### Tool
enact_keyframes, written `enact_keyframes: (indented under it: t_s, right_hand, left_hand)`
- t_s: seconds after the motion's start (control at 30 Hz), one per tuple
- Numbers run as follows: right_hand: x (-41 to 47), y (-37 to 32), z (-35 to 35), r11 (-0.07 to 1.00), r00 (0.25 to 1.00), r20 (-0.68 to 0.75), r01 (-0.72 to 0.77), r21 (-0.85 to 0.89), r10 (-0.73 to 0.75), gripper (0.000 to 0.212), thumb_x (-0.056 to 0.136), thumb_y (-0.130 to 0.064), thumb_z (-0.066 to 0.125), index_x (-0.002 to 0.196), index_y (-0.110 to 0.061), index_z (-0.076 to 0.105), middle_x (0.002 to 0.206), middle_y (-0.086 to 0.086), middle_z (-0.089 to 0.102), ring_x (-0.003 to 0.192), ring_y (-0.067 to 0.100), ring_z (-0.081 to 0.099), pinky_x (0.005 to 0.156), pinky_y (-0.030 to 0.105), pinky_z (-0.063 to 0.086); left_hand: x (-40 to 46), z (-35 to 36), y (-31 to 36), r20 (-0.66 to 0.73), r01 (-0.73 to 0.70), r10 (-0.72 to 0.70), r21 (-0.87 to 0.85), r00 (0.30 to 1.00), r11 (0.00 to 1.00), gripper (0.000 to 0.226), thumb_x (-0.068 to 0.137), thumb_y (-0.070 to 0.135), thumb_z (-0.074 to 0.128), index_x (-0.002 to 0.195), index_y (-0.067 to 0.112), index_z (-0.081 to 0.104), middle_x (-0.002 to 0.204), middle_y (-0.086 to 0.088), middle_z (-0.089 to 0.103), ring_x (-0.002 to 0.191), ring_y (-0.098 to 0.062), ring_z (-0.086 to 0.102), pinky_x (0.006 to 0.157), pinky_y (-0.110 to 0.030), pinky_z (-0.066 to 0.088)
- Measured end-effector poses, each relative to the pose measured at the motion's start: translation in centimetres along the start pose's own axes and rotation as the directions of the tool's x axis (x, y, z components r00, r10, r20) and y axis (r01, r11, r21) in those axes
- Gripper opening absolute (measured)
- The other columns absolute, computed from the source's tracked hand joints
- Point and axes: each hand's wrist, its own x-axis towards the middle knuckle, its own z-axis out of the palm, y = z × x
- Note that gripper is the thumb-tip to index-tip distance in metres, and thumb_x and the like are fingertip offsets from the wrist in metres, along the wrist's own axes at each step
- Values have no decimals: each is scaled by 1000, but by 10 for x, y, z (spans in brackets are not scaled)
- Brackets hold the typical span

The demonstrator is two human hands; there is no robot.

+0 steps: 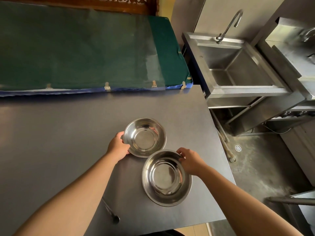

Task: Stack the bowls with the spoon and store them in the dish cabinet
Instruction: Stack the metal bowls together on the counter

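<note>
Two steel bowls sit upright on the dark grey table (51, 133). The far bowl (144, 137) has my left hand (118, 145) gripping its left rim. The near bowl (167, 178) is larger in view, and my right hand (190, 160) pinches its upper right rim. The two bowls nearly touch, rim to rim. A metal spoon (111, 212) lies on the table near the front edge, partly hidden under my left forearm. No dish cabinet is recognisable in view.
A green cloth-covered surface (81, 48) lies beyond the table's far edge. A steel sink (238, 68) with a curved tap (230, 24) stands to the right, across a gap. The table's right edge drops to a concrete floor with a drain (238, 148).
</note>
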Motion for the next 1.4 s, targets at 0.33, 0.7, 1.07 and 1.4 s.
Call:
enact_keyframes:
  t_s: [0.33, 0.7, 1.07, 1.4]
  right_hand:
    - [5, -35, -14, 966, 994, -53, -83, 243, 99, 17, 85, -24, 67, 100, -17, 71, 90, 3, 75, 85, 25, 68, 76, 37, 57]
    - [23, -66, 7, 894, 970, -41, -204, 399, 240, 23, 80, -15, 64, 102, -16, 71, 86, 10, 76, 81, 34, 75, 73, 52, 64]
    - [35, -83, 18, 913, 971, -145, -123, 388, 192, 28, 84, -16, 60, 109, -19, 74, 94, 4, 77, 86, 28, 71, 77, 38, 61]
    - [48, -72, 28, 992, 980, -185, -52, 118, 73, 34, 97, -21, 54, 127, -17, 68, 129, 11, 56, 104, 32, 64, 81, 31, 49]
  left_hand:
    - [-35, -10, -28, 22, 4, -4, 12, 1000, 1000, 66, 83, 1, 67, 139, 29, 47, 109, -5, 64, 94, -27, 68, 77, -43, 63]
    - [-56, -21, -37, 13, -28, 27, 109, 1000, 994, 57, 83, 20, 55, 140, 24, 48, 108, -3, 67, 87, -29, 72, 77, -41, 61]
    - [-57, -30, -36, 27, -142, 141, 307, 990, 941, 59, 90, 24, 55, 147, 20, 42, 129, 0, 59, 115, -20, 57, 93, -28, 43]
    - [-57, -30, -34, 112, -262, 238, 494, 965, 829, 54, 86, 20, 50, 140, 25, 45, 134, -2, 48, 114, -25, 58, 92, -35, 48]
